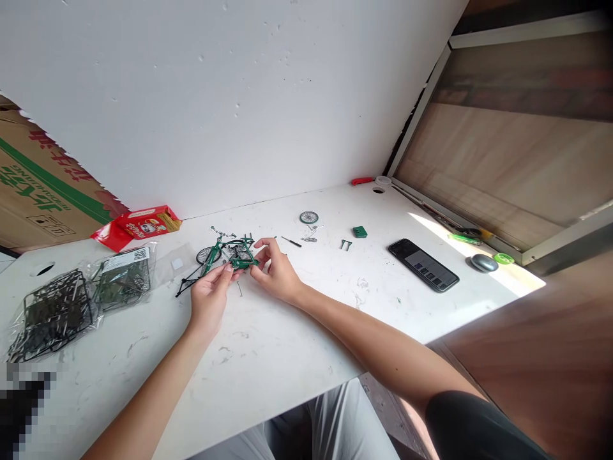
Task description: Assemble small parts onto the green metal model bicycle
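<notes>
A small green model bicycle [214, 253] with a spoked front wheel and silver handlebars is held at its lower right end. My left hand [211, 289] pinches its lower edge between thumb and fingers. My right hand [276, 271] is closed at the rear of the bicycle, fingers curled against the frame; the fingertips partly hide that end. A loose spoked wheel [309, 218] lies beyond my right hand, with small silver parts [311, 236] below it. A small screwdriver [292, 242] rests close to my right fingers.
Left of my hands lie bagged dark parts [57, 313], bagged green parts [123, 281] and a red box [148, 222]. To the right are a green block [359, 232], a green bracket [346, 245], a phone [423, 264] and a grey mouse [484, 262]. A white board [230, 108] stands behind.
</notes>
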Demonstrator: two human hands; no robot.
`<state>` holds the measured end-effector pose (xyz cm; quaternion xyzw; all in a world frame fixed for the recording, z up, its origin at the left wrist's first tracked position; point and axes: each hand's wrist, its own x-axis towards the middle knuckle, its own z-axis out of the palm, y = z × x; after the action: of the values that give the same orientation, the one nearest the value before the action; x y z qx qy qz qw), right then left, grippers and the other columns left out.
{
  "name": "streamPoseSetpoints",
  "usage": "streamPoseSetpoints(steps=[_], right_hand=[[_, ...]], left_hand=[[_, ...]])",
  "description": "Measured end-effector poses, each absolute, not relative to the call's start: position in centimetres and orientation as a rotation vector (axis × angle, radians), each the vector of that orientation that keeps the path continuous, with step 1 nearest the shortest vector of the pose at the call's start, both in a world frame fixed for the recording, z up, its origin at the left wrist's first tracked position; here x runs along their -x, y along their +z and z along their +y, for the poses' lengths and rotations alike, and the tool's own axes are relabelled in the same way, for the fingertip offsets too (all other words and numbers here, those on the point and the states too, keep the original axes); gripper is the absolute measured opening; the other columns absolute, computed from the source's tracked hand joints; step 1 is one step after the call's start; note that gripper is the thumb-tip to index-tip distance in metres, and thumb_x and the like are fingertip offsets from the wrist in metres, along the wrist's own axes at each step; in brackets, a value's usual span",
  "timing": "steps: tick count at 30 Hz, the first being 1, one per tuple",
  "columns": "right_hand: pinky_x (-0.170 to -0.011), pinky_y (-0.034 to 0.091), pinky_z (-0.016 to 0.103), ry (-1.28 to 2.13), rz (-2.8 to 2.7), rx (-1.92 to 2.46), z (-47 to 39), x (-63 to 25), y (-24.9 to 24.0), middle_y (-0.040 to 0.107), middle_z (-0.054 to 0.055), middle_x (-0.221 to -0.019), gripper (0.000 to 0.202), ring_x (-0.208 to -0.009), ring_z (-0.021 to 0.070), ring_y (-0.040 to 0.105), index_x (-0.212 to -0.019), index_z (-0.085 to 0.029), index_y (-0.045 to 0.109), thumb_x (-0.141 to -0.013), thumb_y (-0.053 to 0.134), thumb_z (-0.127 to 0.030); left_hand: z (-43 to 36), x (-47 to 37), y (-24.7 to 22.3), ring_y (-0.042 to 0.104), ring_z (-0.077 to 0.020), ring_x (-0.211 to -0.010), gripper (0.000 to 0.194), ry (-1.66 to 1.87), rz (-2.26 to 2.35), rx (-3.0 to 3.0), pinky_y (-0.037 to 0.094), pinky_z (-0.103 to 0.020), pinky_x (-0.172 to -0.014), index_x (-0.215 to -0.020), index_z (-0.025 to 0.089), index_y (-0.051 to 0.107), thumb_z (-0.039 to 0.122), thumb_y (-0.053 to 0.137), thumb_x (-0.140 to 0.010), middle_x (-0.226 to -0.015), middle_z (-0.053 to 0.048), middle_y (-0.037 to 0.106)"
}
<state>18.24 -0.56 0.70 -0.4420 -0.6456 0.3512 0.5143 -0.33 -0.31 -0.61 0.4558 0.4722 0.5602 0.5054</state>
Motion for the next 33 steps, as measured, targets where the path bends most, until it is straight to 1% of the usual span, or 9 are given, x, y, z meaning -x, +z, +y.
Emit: streamPoseSetpoints(steps=[6, 10, 18, 21, 24, 26, 29, 31, 33], right_hand=[[-0.075, 0.047, 0.03, 0.776, -1.616, 1.164, -1.0, -18.3, 1.5, 0.066, -0.004, -0.094, 0.045, -0.076, 0.0164, 0.064, -0.129, -0.028, 0.045, -0.087, 0.06, -0.026], [-0.074, 0.047, 0.029, 0.744, -1.665, 1.202, -1.1, -18.0, 1.6, 0.067, -0.004, -0.093, 0.046, -0.072, 0.0154, 0.062, -0.13, -0.028, 0.046, -0.086, 0.058, -0.024], [-0.072, 0.046, 0.029, 0.728, -1.685, 1.196, -1.2, -17.9, 1.4, 0.063, -0.006, -0.087, 0.047, -0.068, 0.0157, 0.059, -0.131, -0.029, 0.046, -0.086, 0.055, -0.021], [-0.074, 0.047, 0.03, 0.768, -1.647, 1.162, -1.2, -17.9, 1.5, 0.065, -0.005, -0.091, 0.044, -0.069, 0.0151, 0.062, -0.13, -0.028, 0.046, -0.088, 0.056, -0.023], [-0.071, 0.048, 0.029, 0.869, -1.518, 1.132, -1.2, -17.9, 1.4, 0.066, -0.005, -0.088, 0.044, -0.072, 0.0156, 0.063, -0.128, -0.027, 0.045, -0.088, 0.062, -0.029], [-0.07, 0.049, 0.028, 0.937, -1.429, 1.147, -1.0, -17.9, 1.1, 0.067, -0.005, -0.084, 0.039, -0.072, 0.0157, 0.063, -0.123, -0.025, 0.05, -0.088, 0.067, -0.035], [-0.07, 0.049, 0.029, 1.002, -1.374, 1.219, -0.7, -17.8, 0.6, 0.07, -0.001, -0.082, 0.027, -0.073, 0.0157, 0.063, -0.104, -0.022, 0.061, -0.091, 0.068, -0.045], [-0.069, 0.049, 0.029, 1.038, -1.378, 1.238, -0.6, -17.7, 0.4, 0.07, 0.0, -0.08, 0.028, -0.072, 0.0153, 0.063, -0.092, -0.021, 0.064, -0.093, 0.066, -0.049], [-0.067, 0.048, 0.028, 1.068, -1.399, 1.22, -0.5, -17.6, 0.3, 0.071, 0.001, -0.078, 0.029, -0.069, 0.0145, 0.061, -0.085, -0.021, 0.064, -0.094, 0.064, -0.049]], left_hand=[[-0.4, 0.1, -0.7, 0.076, -0.0298, -0.109, 0.051, 1.372, 1.17, -1.109, 0.052, -0.048, -0.113, -0.114, 0.012, 0.081, 0.052, 0.086, -0.083, -0.108, -0.014, 0.082], [-0.5, 0.0, -0.7, 0.077, -0.0301, -0.107, 0.054, 1.368, 1.19, -1.108, 0.052, -0.048, -0.112, -0.115, 0.011, 0.081, 0.053, 0.086, -0.082, -0.107, -0.015, 0.082], [-0.6, -0.1, -0.6, 0.076, -0.0303, -0.106, 0.055, 1.357, 1.22, -1.125, 0.053, -0.047, -0.108, -0.117, 0.011, 0.081, 0.053, 0.086, -0.082, -0.107, -0.015, 0.083], [-0.5, 0.0, -0.6, 0.076, -0.0291, -0.104, 0.052, 1.382, 1.222, -1.129, 0.054, -0.046, -0.106, -0.115, 0.011, 0.081, 0.053, 0.085, -0.083, -0.105, -0.014, 0.082], [-0.4, 0.2, -0.7, 0.076, -0.0278, -0.101, 0.05, 1.436, 1.221, -1.144, 0.055, -0.045, -0.104, -0.113, 0.012, 0.082, 0.052, 0.085, -0.083, -0.103, -0.013, 0.082], [-0.3, 0.4, -0.8, 0.076, -0.0272, -0.099, 0.05, 1.461, 1.219, -1.145, 0.056, -0.044, -0.103, -0.113, 0.013, 0.082, 0.051, 0.086, -0.083, -0.101, -0.013, 0.082], [-0.2, 0.4, -1.0, 0.076, -0.0258, -0.097, 0.05, 1.469, 1.208, -1.112, 0.057, -0.045, -0.102, -0.113, 0.012, 0.081, 0.051, 0.087, -0.081, -0.098, -0.012, 0.081], [-0.2, 0.4, -1.0, 0.076, -0.0247, -0.096, 0.048, 1.462, 1.191, -1.082, 0.057, -0.045, -0.102, -0.111, 0.013, 0.081, 0.05, 0.088, -0.081, -0.099, -0.011, 0.08], [-0.2, 0.4, -0.9, 0.076, -0.0243, -0.096, 0.047, 1.458, 1.168, -1.054, 0.056, -0.045, -0.103, -0.11, 0.013, 0.081, 0.048, 0.089, -0.08, -0.102, -0.011, 0.079]])
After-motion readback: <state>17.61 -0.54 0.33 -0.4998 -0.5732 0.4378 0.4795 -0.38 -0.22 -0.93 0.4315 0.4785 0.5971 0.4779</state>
